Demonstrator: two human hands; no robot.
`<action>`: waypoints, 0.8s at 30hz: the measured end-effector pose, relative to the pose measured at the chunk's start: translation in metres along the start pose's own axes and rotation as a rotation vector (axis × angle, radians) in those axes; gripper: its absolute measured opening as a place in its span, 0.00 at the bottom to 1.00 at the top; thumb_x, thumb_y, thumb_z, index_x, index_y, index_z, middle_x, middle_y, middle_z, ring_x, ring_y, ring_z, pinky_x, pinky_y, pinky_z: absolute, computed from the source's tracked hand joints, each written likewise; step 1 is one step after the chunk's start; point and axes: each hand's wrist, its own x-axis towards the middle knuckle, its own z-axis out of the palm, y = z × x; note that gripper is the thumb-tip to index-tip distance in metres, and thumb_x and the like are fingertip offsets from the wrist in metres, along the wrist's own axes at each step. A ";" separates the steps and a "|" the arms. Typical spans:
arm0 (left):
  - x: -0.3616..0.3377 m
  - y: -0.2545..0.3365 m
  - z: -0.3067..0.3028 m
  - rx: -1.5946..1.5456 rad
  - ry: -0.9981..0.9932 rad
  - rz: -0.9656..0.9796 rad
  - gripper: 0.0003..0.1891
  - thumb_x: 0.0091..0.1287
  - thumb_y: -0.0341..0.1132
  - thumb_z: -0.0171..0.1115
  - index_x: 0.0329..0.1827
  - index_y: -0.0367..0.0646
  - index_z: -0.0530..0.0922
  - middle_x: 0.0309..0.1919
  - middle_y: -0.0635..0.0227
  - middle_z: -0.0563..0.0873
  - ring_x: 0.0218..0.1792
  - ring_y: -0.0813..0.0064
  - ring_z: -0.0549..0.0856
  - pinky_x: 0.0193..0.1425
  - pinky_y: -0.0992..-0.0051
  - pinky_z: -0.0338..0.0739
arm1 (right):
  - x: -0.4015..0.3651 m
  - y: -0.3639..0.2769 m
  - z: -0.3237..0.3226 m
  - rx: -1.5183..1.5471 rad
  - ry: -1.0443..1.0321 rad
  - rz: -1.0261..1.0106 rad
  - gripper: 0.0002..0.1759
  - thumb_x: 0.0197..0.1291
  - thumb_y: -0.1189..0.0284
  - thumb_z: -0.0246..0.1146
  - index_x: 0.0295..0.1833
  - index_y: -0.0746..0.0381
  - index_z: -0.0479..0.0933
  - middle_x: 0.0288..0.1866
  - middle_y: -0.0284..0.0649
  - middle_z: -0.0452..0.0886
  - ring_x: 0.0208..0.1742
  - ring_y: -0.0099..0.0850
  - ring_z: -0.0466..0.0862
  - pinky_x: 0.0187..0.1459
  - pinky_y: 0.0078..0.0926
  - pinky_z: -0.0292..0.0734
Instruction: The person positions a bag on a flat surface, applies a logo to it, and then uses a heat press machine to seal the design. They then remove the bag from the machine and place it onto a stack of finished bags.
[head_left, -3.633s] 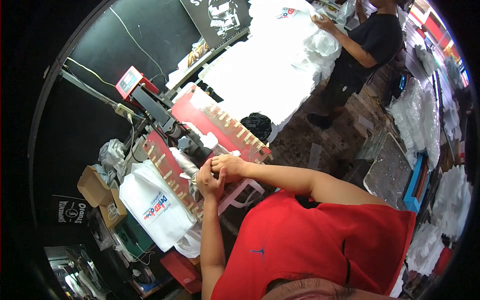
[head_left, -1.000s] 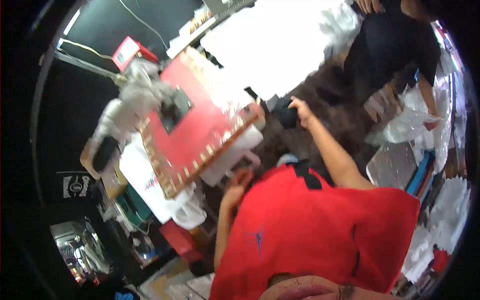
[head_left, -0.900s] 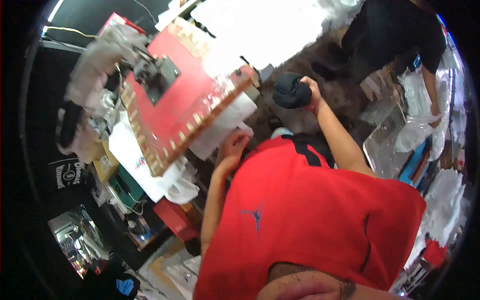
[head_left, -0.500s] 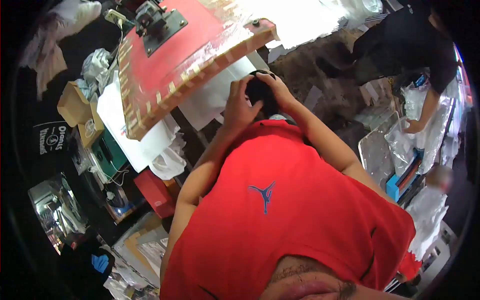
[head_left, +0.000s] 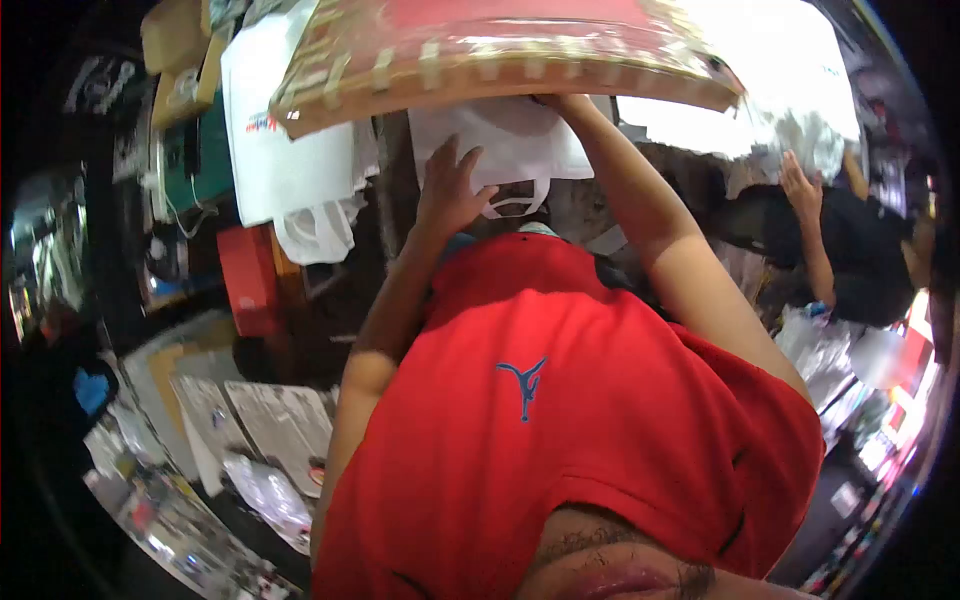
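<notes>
My left hand (head_left: 455, 190) is open, fingers and thumb apart, over the left part of a white bag (head_left: 505, 140) with looped handles. My right hand (head_left: 566, 104) reaches to the underside of a red screen frame (head_left: 500, 78); its fingers are hidden there, so its grip cannot be made out. The frame's brown edge carries many pale tape strips and spans the top of the view. To the left lies a stack of white printed bags (head_left: 285, 170), with a handle hanging down.
A co-worker in black (head_left: 860, 260) is at the right, one hand (head_left: 800, 188) raised. White sheets (head_left: 785, 60) lie at the upper right. On the left are an open cardboard box (head_left: 185, 85), a red box (head_left: 248, 280) and stained boards (head_left: 280, 425).
Both hands were around a black object, which no longer shows. They have separated, the right going under the frame. The view has turned, and the co-worker's arm is now raised.
</notes>
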 end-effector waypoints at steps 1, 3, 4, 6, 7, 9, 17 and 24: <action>0.000 0.002 -0.002 -0.025 0.006 -0.001 0.38 0.57 0.48 0.76 0.69 0.43 0.74 0.73 0.43 0.67 0.74 0.44 0.66 0.78 0.50 0.61 | -0.003 0.000 0.013 0.023 -0.035 -0.016 0.26 0.69 0.54 0.62 0.68 0.55 0.75 0.66 0.46 0.78 0.67 0.44 0.76 0.68 0.46 0.69; 0.001 0.000 -0.005 -0.067 0.016 -0.026 0.38 0.56 0.48 0.76 0.69 0.43 0.75 0.73 0.43 0.66 0.74 0.44 0.66 0.77 0.49 0.61 | -0.005 0.004 0.031 -0.045 -0.324 0.070 0.30 0.70 0.52 0.62 0.71 0.54 0.72 0.70 0.44 0.73 0.71 0.41 0.71 0.72 0.43 0.66; 0.002 -0.001 -0.002 -0.088 0.009 -0.038 0.37 0.56 0.47 0.77 0.68 0.42 0.76 0.73 0.43 0.67 0.74 0.44 0.66 0.77 0.49 0.61 | 0.000 -0.030 0.009 -0.345 -0.288 -0.112 0.32 0.70 0.51 0.61 0.73 0.55 0.69 0.74 0.41 0.69 0.74 0.39 0.66 0.75 0.42 0.62; 0.002 -0.001 -0.002 -0.120 0.008 -0.080 0.37 0.56 0.46 0.77 0.67 0.41 0.76 0.73 0.43 0.67 0.74 0.44 0.67 0.78 0.50 0.60 | 0.015 -0.036 0.001 -0.415 -0.747 0.062 0.33 0.70 0.50 0.60 0.75 0.52 0.66 0.75 0.41 0.66 0.75 0.41 0.65 0.75 0.43 0.60; 0.003 -0.002 -0.005 -0.113 -0.030 -0.073 0.37 0.57 0.46 0.76 0.68 0.42 0.75 0.74 0.43 0.67 0.74 0.43 0.66 0.78 0.51 0.61 | 0.024 -0.040 -0.014 -0.401 -0.659 0.079 0.31 0.70 0.51 0.60 0.73 0.52 0.67 0.73 0.42 0.68 0.73 0.41 0.66 0.73 0.44 0.62; 0.007 0.000 -0.009 -0.114 -0.048 -0.106 0.37 0.58 0.46 0.76 0.69 0.43 0.74 0.75 0.44 0.66 0.75 0.42 0.65 0.79 0.51 0.61 | 0.051 -0.044 -0.033 -0.369 -0.477 0.074 0.28 0.70 0.52 0.60 0.70 0.53 0.70 0.68 0.43 0.71 0.68 0.43 0.70 0.69 0.44 0.65; 0.010 -0.006 -0.023 -0.134 -0.152 -0.116 0.36 0.58 0.49 0.75 0.68 0.40 0.77 0.77 0.43 0.63 0.76 0.44 0.64 0.80 0.53 0.60 | 0.047 -0.058 -0.020 -0.413 -0.271 0.023 0.18 0.68 0.57 0.61 0.57 0.54 0.81 0.49 0.48 0.84 0.51 0.50 0.83 0.53 0.46 0.79; 0.003 -0.017 -0.016 -0.282 -0.054 -0.066 0.37 0.54 0.51 0.76 0.63 0.36 0.80 0.75 0.42 0.66 0.76 0.45 0.65 0.78 0.43 0.58 | 0.069 -0.075 -0.021 -0.318 -0.306 0.132 0.11 0.61 0.61 0.66 0.41 0.56 0.85 0.45 0.48 0.84 0.51 0.50 0.82 0.50 0.47 0.78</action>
